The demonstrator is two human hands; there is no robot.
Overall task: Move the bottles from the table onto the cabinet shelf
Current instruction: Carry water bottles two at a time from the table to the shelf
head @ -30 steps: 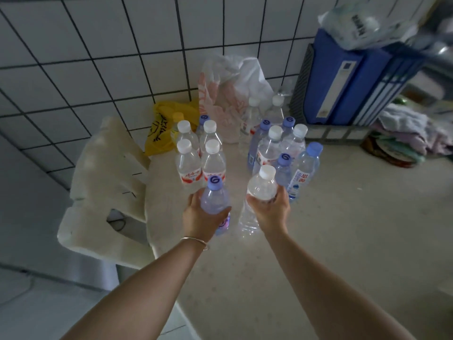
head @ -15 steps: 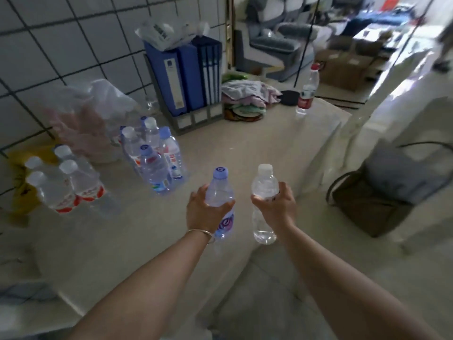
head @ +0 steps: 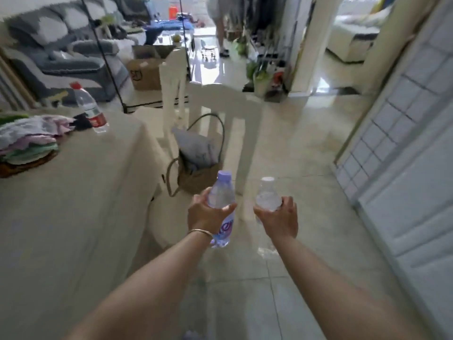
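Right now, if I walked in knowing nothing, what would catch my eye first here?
Two outstretched arms fill the foreground: the left hand grips a purple-capped bottle and the right hand grips a clear white-capped bottle, both held over the tiled floor. To the left, a red-capped bottle stands alone on the table. Ahead stands a white chair.

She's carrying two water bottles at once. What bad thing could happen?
Both hands are full: the left hand grips the purple-capped bottle, the right hand the white-capped bottle, so one might slip and fall on the tile floor. The white chair and the basket stand just ahead; she might bump them.
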